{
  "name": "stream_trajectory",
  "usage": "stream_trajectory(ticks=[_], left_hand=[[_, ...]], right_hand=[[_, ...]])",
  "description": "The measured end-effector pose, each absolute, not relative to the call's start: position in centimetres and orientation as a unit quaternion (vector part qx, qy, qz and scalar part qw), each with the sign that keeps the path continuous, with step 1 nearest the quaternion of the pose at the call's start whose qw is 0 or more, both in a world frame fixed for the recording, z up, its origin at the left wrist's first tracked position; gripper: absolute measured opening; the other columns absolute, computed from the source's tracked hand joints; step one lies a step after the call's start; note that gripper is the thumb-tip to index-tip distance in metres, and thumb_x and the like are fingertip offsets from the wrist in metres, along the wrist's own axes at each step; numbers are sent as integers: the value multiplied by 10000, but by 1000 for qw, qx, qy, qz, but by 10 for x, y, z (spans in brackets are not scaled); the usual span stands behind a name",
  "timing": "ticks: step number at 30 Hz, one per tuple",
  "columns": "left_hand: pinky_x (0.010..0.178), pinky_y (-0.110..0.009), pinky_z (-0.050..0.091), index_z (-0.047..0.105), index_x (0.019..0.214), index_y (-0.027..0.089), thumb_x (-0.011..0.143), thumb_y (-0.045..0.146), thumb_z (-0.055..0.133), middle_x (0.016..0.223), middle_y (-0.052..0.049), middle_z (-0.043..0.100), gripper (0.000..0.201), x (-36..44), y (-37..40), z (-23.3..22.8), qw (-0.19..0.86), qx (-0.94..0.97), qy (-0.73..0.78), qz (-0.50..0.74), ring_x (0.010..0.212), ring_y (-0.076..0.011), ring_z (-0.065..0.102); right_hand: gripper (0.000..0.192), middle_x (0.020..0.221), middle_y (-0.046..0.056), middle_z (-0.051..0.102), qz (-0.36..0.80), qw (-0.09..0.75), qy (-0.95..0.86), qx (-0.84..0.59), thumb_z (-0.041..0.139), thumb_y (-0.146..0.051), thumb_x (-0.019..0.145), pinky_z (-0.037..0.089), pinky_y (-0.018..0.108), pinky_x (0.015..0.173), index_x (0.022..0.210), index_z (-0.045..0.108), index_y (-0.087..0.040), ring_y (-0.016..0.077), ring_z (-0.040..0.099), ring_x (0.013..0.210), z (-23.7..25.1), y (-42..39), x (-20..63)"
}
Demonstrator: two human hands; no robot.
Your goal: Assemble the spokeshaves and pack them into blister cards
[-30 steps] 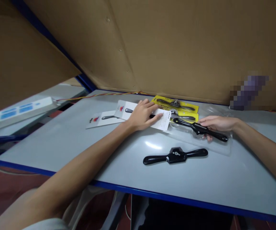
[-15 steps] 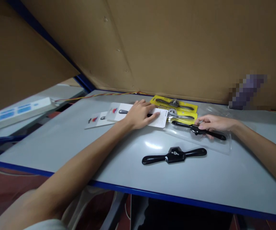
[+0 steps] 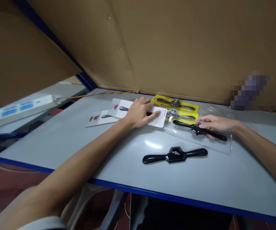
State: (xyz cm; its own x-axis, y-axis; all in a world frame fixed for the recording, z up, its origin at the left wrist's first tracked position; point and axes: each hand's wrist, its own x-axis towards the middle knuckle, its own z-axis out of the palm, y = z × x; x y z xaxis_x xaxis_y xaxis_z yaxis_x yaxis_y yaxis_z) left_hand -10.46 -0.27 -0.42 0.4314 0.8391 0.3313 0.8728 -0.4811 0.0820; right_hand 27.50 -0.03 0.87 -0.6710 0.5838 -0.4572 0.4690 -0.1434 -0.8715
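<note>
My left hand (image 3: pixel 141 111) is closed over a spokeshave on a white card (image 3: pixel 160 118). Its thumb lies along the near side and its palm hides the tool's middle. Under that card's left end sits another white-carded spokeshave (image 3: pixel 98 118). My right hand (image 3: pixel 215 124) grips a loose black spokeshave (image 3: pixel 195 128) near its middle, tilted down to the right, above a clear plastic bag (image 3: pixel 220 148). A second loose black spokeshave (image 3: pixel 175 155) lies on the table nearer to me. Behind are two yellow-carded spokeshaves (image 3: pixel 188 104), the nearer partly covered by the white card.
The grey table (image 3: pixel 118 159) has a blue front edge. A cardboard wall (image 3: pixel 176 48) rises behind it. A blurred purple item (image 3: pixel 250 92) stands at the back right. On the left, a white power strip (image 3: pixel 25 107) lies on another surface, with a twisted cable (image 3: pixel 99 94) along the back.
The left end of the upper white card has lifted or slid slightly away from me, baring more of the tool handle on the card beneath. My right hand has barely moved.
</note>
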Motion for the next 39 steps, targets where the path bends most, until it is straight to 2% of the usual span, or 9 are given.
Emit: stream_trajectory(ticks=[5, 11, 14, 20, 26, 31, 39], left_hand=[[863, -486, 471, 789, 1085, 160, 1007, 700, 361, 997, -162, 722, 693, -94, -8, -5, 30, -851, -500, -158, 935, -322, 594], [941, -522, 490, 735, 1359, 177, 1042, 684, 283, 1137, -171, 704, 749, -92, -10, -9, 19, -851, -504, -145, 1063, -348, 636], [946, -536, 495, 701, 1423, 199, 1048, 699, 255, 1136, -166, 679, 767, -93, -10, -9, -8, -851, -505, -142, 1068, -349, 649], [891, -493, 519, 750, 1346, 214, 1044, 715, 256, 1084, -149, 655, 766, -94, -11, -5, -34, -854, -503, -127, 924, -303, 658], [830, -457, 539, 741, 1380, 225, 1031, 715, 293, 1107, -151, 633, 750, -91, -13, -2, -35, -842, -524, -122, 851, -280, 649], [863, -479, 532, 746, 1371, 223, 1028, 737, 284, 1175, -161, 631, 771, -88, -13, -4, -4, -848, -508, -151, 896, -295, 648], [941, -485, 509, 728, 1373, 202, 1054, 718, 270, 1097, -142, 650, 760, -80, -12, -7, -5, -879, -446, -168, 987, -305, 630]], right_hand=[[444, 782, 2, 705, 641, 30, -666, -381, 754, -562, 922, 530, 252, 468, 1156, 628, -206, 116, 628, 492, 13, 0, 275], [453, 782, 3, 718, 639, 38, -670, -375, 764, -562, 920, 494, 230, 439, 1162, 644, -199, 107, 628, 484, 14, -1, 275], [462, 797, 14, 733, 640, 41, -670, -374, 769, -562, 913, 490, 231, 434, 1169, 647, -197, 109, 631, 484, 14, -1, 276], [510, 819, 30, 743, 638, 36, -673, -371, 768, -600, 906, 515, 233, 456, 1183, 658, -186, 109, 633, 486, 12, 1, 277], [502, 811, 21, 731, 637, 44, -670, -380, 781, -587, 895, 517, 241, 451, 1180, 658, -192, 111, 629, 480, 11, 1, 277], [473, 830, 35, 737, 633, 35, -675, -377, 761, -594, 907, 534, 250, 466, 1135, 672, -189, 113, 632, 486, 13, 1, 277], [536, 830, 35, 738, 630, 42, -674, -383, 795, -595, 877, 526, 238, 458, 1182, 670, -172, 110, 637, 481, 14, -1, 276]])
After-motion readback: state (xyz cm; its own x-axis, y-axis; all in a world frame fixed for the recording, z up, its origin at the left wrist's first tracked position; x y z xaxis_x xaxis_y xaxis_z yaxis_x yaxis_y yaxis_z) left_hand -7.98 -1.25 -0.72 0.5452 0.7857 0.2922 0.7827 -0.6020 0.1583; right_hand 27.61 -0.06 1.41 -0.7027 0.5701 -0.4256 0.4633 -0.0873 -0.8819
